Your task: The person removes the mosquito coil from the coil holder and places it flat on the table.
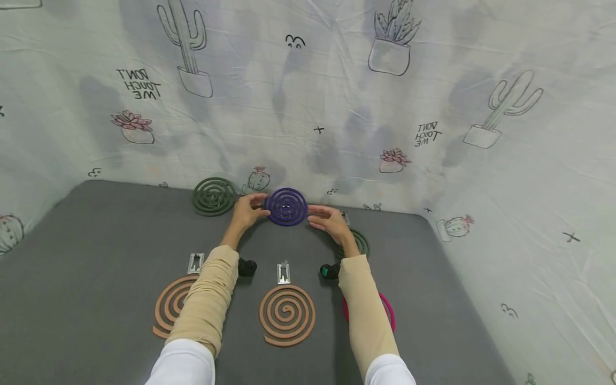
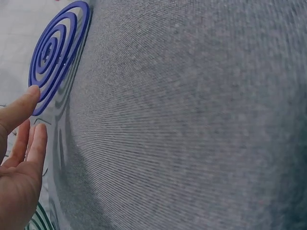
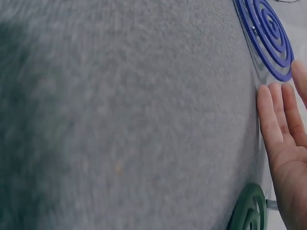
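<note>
A purple mosquito coil (image 1: pixel 278 207) sits at the back of the table, with a metal piece showing through its middle. To its left is my left hand (image 1: pixel 246 213), fingers spread and thumb tip at the coil's edge; whether it touches, I cannot tell. My right hand (image 1: pixel 333 221) is on the other side, its fingers nearly straight beside the rim. In the right wrist view the fingertips of that hand (image 3: pixel 288 153) stand just short of the purple coil (image 3: pixel 265 36). Neither hand grips it. A green coil (image 1: pixel 362 243) lies partly hidden under my right wrist.
Another green coil (image 1: pixel 214 197) lies at the back left. Nearer are two brown coils (image 1: pixel 287 315), one partly behind my left sleeve, and a pink coil (image 1: pixel 389 313) mostly covered by my right forearm. Small metal stands (image 1: pixel 284 281) lie by the brown coils. Printed cloth (image 1: pixel 317 160) hangs behind.
</note>
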The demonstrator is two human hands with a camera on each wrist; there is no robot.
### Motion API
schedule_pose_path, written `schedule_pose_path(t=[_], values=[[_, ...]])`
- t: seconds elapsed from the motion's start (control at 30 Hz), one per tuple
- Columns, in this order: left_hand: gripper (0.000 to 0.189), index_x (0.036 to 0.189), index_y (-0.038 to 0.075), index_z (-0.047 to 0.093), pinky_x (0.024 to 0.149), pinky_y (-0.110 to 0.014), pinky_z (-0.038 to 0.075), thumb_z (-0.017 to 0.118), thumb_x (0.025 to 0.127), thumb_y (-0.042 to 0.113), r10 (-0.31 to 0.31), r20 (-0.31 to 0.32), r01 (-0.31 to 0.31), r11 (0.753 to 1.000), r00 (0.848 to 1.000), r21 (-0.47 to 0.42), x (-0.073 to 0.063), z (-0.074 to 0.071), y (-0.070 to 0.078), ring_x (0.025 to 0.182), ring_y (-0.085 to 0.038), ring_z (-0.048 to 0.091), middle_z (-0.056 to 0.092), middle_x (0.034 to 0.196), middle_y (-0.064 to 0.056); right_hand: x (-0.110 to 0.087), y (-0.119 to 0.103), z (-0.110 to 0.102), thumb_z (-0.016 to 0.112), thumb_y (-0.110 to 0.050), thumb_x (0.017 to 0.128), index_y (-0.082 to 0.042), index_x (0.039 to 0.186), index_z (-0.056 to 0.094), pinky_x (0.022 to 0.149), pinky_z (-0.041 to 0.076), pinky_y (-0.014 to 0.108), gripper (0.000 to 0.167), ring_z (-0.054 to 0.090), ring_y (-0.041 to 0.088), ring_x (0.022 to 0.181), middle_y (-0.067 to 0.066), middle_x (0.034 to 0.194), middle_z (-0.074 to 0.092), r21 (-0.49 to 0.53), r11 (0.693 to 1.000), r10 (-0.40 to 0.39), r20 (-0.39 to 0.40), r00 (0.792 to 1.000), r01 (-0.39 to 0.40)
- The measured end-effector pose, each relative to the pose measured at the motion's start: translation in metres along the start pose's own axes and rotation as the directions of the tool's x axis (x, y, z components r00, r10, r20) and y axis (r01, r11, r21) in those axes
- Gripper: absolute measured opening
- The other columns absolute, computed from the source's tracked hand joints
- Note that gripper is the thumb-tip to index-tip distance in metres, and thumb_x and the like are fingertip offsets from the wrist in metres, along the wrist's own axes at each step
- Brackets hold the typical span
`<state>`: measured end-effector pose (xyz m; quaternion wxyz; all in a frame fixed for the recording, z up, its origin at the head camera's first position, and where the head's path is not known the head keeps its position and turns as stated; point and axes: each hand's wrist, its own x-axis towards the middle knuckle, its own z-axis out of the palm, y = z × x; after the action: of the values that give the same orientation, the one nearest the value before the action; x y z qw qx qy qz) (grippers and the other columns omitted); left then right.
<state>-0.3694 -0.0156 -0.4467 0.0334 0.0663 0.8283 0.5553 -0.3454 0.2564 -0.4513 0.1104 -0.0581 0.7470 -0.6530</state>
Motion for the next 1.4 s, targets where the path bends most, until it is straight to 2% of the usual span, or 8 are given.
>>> schedule_pose_path(t=[0.1,0.23,0.37,0.63,0.77,1.0,1.23,1.4], values=[[0.053,0.15,-0.009,0.059,0.123,-0.055,0.05,0.076,0.101,-0.003,-0.004,0.006,0.003,1.0,1.0,0.014,0.002,0.003,0.001,0.146,-0.049,0.056,0.056,0.158,-0.031,0.002,0.0,0.003,0.057,0.01,0.108,0.019,0.153,0.048,0.119,0.055,0.041,0.047,0.058,0.042,0.145,0.039,0.16,0.048,0.005,1.0,0.002,-0.024,1.0,-0.002],[0.053,0.151,-0.008,0.059,0.122,-0.055,0.051,0.076,0.101,-0.003,-0.017,0.008,0.017,1.0,1.0,0.021,0.004,0.005,0.002,0.146,-0.048,0.056,0.056,0.158,-0.029,0.003,0.0,0.005,0.059,0.011,0.107,0.019,0.153,0.05,0.116,0.057,0.038,0.047,0.067,0.028,0.132,0.039,0.158,0.051,0.014,1.0,0.02,-0.065,0.998,-0.019],[0.054,0.151,-0.009,0.059,0.121,-0.053,0.053,0.076,0.1,-0.003,-0.033,0.002,0.033,0.999,0.999,0.029,0.005,0.007,0.001,0.145,-0.046,0.058,0.057,0.157,-0.029,0.005,0.0,0.009,0.06,0.011,0.107,0.019,0.151,0.052,0.115,0.058,0.036,0.045,0.07,0.02,0.124,0.038,0.156,0.053,0.014,1.0,0.027,-0.081,0.996,-0.026],[0.057,0.153,-0.01,0.056,0.12,-0.051,0.053,0.076,0.099,-0.005,-0.067,-0.042,0.068,0.997,0.997,0.024,0.005,0.009,-0.001,0.145,-0.046,0.059,0.057,0.157,-0.031,0.008,0.001,0.013,0.06,0.01,0.106,0.022,0.147,0.053,0.115,0.058,0.036,0.043,0.071,0.018,0.123,0.04,0.153,0.055,0.004,1.0,0.008,-0.065,0.998,-0.008],[0.058,0.154,-0.011,0.055,0.119,-0.048,0.054,0.074,0.1,-0.008,-0.083,-0.037,0.083,0.997,0.996,-0.001,0.005,0.009,0.0,0.143,-0.045,0.06,0.055,0.159,-0.031,0.011,0.0,0.015,0.061,0.011,0.106,0.021,0.148,0.054,0.114,0.059,0.035,0.044,0.071,0.013,0.117,0.04,0.152,0.056,0.01,1.0,0.01,-0.077,0.997,-0.01],[0.057,0.152,-0.013,0.056,0.116,-0.045,0.056,0.075,0.099,-0.009,-0.076,-0.044,0.076,0.997,0.996,-0.005,0.004,0.01,0.0,0.142,-0.046,0.061,0.057,0.156,-0.033,0.015,0.001,0.02,0.061,0.02,0.101,0.024,0.147,0.052,0.098,0.065,0.025,0.047,0.071,0.004,0.098,0.042,0.148,0.057,0.077,0.997,-0.003,-0.129,0.992,0.013],[0.056,0.149,-0.014,0.057,0.116,-0.044,0.057,0.077,0.097,-0.009,-0.065,-0.047,0.063,0.997,0.997,-0.043,0.005,0.011,0.0,0.141,-0.045,0.062,0.059,0.153,-0.033,0.015,0.001,0.025,0.061,0.028,0.096,0.024,0.147,0.05,0.084,0.064,0.016,0.052,0.07,0.004,0.091,0.034,0.14,0.059,0.153,0.988,0.001,-0.183,0.983,0.028],[0.056,0.151,-0.013,0.057,0.117,-0.043,0.056,0.077,0.099,-0.006,-0.06,-0.021,0.058,0.996,0.998,-0.061,0.006,0.009,-0.001,0.142,-0.044,0.062,0.057,0.157,-0.03,0.016,0.002,0.028,0.06,0.029,0.095,0.023,0.149,0.048,0.082,0.063,0.014,0.056,0.069,0.002,0.088,0.032,0.138,0.06,0.183,0.983,0.015,-0.206,0.978,0.024]])
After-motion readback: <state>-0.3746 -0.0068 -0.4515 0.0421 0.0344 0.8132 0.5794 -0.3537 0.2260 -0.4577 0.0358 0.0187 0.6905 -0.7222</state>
